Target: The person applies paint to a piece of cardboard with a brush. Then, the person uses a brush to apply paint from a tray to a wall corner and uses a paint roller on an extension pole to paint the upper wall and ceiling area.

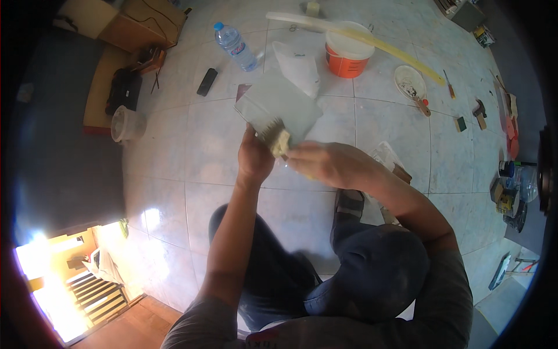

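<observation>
**Ana:** Knees (349, 273) first, right under the lens in dark trousers, filling the six o'clock stretch, with a shoe (350, 203) poking out just beyond them.

**Ben:** And the arms climb from there toward the middle. What's the left hand (254, 158) doing?

**Ana:** It's clamped on the lower corner of a grey tile (279, 104), thumb side up, holding the slab tilted off the floor (192, 151). The tile sits just above centre, at about twelve o'clock from the hands.

**Ben:** Right hand (325, 164)?

**Ana:** Fingers closed around a small pale block (281, 141), a sponge or pad by the look of it, pressed to the tile's bottom edge. The two hands nearly meet there.

**Ben:** Around them?

**Ana:** Straight past the tile, a white bag (299, 67) lies on the floor. At one o'clock stands an orange bucket (347, 55) with a white lid, and a long yellowish strip (360, 38) runs across its top. A water bottle (235, 46) lies at eleven o'clock, with a dark flat object (207, 81) beside it.

**Ben:** Further right?

**Ana:** A white dish (410, 81) at two o'clock, small tools scattered beyond it; I can't tell what each one is. At nine o'clock, a clear tub (127, 124) sits by the dark wall.
</observation>
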The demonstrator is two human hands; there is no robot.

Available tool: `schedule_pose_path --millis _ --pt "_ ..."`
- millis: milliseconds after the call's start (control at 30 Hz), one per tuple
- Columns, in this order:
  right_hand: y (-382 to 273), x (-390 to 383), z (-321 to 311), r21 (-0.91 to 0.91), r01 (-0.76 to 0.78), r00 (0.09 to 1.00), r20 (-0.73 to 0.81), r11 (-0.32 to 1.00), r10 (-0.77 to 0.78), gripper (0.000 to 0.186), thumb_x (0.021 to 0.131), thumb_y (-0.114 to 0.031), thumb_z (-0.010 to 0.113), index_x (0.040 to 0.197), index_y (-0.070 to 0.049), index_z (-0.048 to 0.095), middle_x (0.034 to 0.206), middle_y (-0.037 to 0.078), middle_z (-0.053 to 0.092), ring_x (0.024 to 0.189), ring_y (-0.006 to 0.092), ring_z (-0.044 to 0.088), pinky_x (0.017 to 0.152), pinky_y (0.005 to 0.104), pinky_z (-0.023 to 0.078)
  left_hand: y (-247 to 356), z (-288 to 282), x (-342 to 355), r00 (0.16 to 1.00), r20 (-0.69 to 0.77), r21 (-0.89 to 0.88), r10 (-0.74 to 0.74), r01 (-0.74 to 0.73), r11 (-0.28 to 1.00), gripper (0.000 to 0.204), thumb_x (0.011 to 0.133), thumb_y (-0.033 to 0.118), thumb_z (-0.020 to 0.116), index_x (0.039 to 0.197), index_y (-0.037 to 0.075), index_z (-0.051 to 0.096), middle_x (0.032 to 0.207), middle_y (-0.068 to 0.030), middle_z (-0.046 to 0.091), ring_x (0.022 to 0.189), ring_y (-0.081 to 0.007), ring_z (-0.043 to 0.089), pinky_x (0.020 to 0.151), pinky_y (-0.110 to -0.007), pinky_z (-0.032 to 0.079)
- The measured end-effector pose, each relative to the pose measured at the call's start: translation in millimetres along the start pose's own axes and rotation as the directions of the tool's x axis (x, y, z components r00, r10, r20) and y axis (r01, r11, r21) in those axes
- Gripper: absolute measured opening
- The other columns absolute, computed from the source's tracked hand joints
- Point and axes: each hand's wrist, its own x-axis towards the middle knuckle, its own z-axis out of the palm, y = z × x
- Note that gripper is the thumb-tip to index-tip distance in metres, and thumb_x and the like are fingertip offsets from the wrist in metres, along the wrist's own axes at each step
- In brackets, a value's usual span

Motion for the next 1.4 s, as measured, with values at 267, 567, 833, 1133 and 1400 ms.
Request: schedule_pose_path --millis 267,567,833,1133,1400 --pt "-6.2 3.0 -44.9 0.093 -0.114 0.982 0.16 0.989 0.098 0.023 0.085 0.0 0.062 0.107 -0.001 0.067 0.114 0.012 0.068 0.105 0.0302 0.067 0.083 0.0396 0.057 -0.4 8.2 -6.0 0.961 -0.115 -0.383 -0.251 0.19 0.904 0.057 0.113 0.041 0.027 0.153 0.0 0.033 0.151 -0.0166 0.047 0.14 -0.0297 0.046 0.117 -0.043 0.036" --pt "-4.2 11.3 -32.1 -0.008 -0.071 0.98 0.187 0.997 0.071 0.014 0.088 -0.006 0.059 0.1 -0.002 0.065 0.104 0.012 0.066 0.101 0.0285 0.066 0.082 0.0391 0.057 -7.4 11.7 -4.5 0.972 -0.065 -0.323 -0.227 0.195 0.926 0.057 0.113 0.04 0.024 0.15 -0.001 0.037 0.146 -0.018 0.051 0.135 -0.0319 0.05 0.114 -0.045 0.04" --pt "-1.7 4.2 -19.8 0.009 -0.2 0.897 0.405 0.98 0.179 0.015 0.089 -0.008 0.059 0.101 -0.002 0.066 0.11 0.008 0.065 0.098 0.0273 0.065 0.077 0.0376 0.057 -13.5 10.8 -5.2 0.974 -0.086 -0.318 -0.208 0.171 0.932 0.058 0.113 0.039 0.022 0.149 -0.003 0.038 0.145 -0.0187 0.051 0.133 -0.0309 0.051 0.112 -0.045 0.041" --pt "4.6 -8.1 -13.9 0.109 -0.188 0.925 0.353 0.976 0.139 0.019 0.09 -0.006 0.058 0.107 -0.001 0.064 0.108 0.013 0.066 0.102 0.0308 0.066 0.083 0.0419 0.056 -11.9 -4.9 -0.6 0.977 -0.106 -0.275 -0.183 0.148 0.95 0.055 0.114 0.037 0.021 0.153 0.0 0.032 0.15 -0.0181 0.045 0.135 -0.0327 0.048 0.114 -0.046 0.04" --pt "-3.7 -30.7 -4.9 0.242 -0.198 0.979 0.001 0.95 0.204 0.025 0.089 -0.005 0.068 0.113 0.0 0.066 0.108 0.015 0.073 0.099 0.0328 0.071 0.084 0.0389 0.058 -1.4 2.5 1.3 0.989 -0.142 -0.172 -0.028 0.003 0.985 0.057 0.113 0.039 0.022 0.154 0.0 0.031 0.151 -0.0189 0.043 0.139 -0.0331 0.045 0.114 -0.046 0.04"
